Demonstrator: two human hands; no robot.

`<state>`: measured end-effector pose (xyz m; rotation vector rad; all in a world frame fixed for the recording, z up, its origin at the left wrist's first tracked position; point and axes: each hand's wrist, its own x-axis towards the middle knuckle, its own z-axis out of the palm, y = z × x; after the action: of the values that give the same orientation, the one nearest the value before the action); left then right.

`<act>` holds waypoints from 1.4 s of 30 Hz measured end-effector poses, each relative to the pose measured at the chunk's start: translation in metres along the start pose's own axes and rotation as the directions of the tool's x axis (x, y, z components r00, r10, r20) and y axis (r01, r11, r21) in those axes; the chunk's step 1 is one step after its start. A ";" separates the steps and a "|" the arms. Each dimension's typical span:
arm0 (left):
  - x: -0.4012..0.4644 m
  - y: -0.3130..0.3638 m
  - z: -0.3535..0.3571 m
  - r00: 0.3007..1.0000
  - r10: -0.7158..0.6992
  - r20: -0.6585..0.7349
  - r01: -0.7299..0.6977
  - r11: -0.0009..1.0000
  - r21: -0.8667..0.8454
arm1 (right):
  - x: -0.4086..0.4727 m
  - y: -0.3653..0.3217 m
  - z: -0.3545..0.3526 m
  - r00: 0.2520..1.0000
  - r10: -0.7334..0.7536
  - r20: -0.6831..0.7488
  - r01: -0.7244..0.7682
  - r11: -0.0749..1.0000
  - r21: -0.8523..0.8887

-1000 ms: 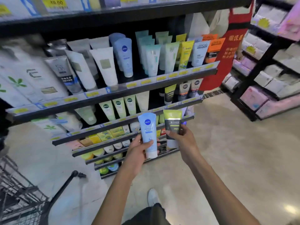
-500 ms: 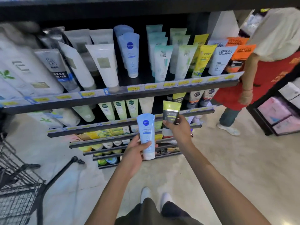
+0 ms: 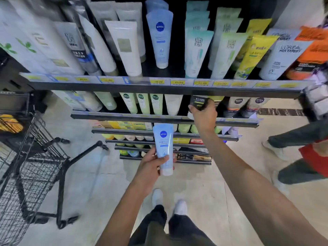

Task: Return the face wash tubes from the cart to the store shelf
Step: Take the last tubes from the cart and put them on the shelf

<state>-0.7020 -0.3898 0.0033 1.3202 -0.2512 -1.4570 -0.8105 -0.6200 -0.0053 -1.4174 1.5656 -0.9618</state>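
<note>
I see a store shelf (image 3: 159,87) with several tiers, its front rail lined with yellow price tags. The top tier in view is packed with upright tubes: white ones on the left, a blue Nivea tube (image 3: 160,38) in the middle, teal and green tubes beside it, then a yellow tube (image 3: 253,55), a L'Oreal Men Expert tube (image 3: 284,57) and an orange tube at the far right. The tier beneath carries green-and-white tubes and two dark-capped Nivea Men tubes (image 3: 236,105) at the right. A black wire shopping cart (image 3: 30,167) stands on the floor at my left, well apart from my hands. At the right edge, another person's legs (image 3: 298,139) and a patch of red cloth stand close to the shelf end.

My right hand (image 3: 204,115) reaches up under the top rail, fingers curled round a black-and-yellow face wash tube (image 3: 201,102), which sits at the second tier just left of the Nivea Men tubes; the rail hides its upper end. My left hand (image 3: 152,166) is lower, in front of the bottom tiers, gripping a light blue Nivea face wash tube (image 3: 163,146) by its lower part, cap down and roughly upright, clear of the shelf.
</note>
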 end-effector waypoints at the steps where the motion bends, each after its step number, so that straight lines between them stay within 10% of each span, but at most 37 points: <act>1: -0.002 -0.003 0.001 1.000 -0.001 -0.009 0.001 1.000 -0.010 | 0.002 0.000 0.001 1.000 -0.008 0.001 0.008 1.000 0.002; 42: -0.011 0.009 -0.024 1.000 -0.017 -0.001 0.017 0.996 0.083 | 0.000 0.020 0.020 0.999 -0.052 0.014 0.054 0.950 -0.309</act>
<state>-0.6801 -0.3731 0.0081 1.3922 -0.3035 -1.4744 -0.7994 -0.6193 -0.0316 -1.6818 1.7378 -0.7637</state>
